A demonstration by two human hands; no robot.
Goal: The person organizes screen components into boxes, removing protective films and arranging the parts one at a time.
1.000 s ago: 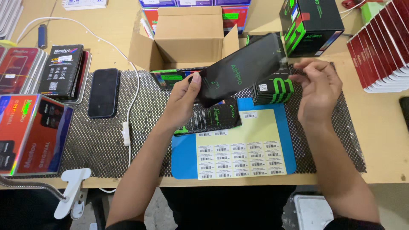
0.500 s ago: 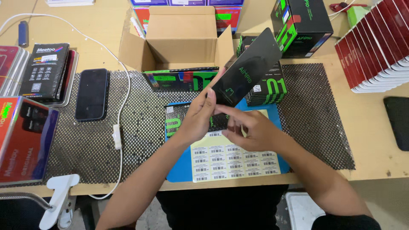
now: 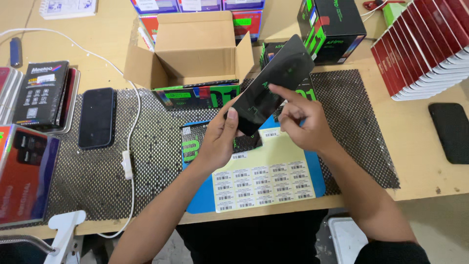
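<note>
Head view: the left hand (image 3: 221, 139) grips the slim black glossy box with green lettering (image 3: 273, 90) by its lower end, tilted above the bench's front-middle. The right hand (image 3: 304, 124) pinches its near face, likely pressing a label down; smoothing needs firm fingertip pressure.

A wooden table (image 3: 420, 161) bears a black mesh mat (image 3: 151, 166), an open cardboard box (image 3: 193, 49), and white-cabled phone (image 3: 96, 117).

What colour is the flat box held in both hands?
Glossy black flat box with faint green markings; head view shows it.
</note>
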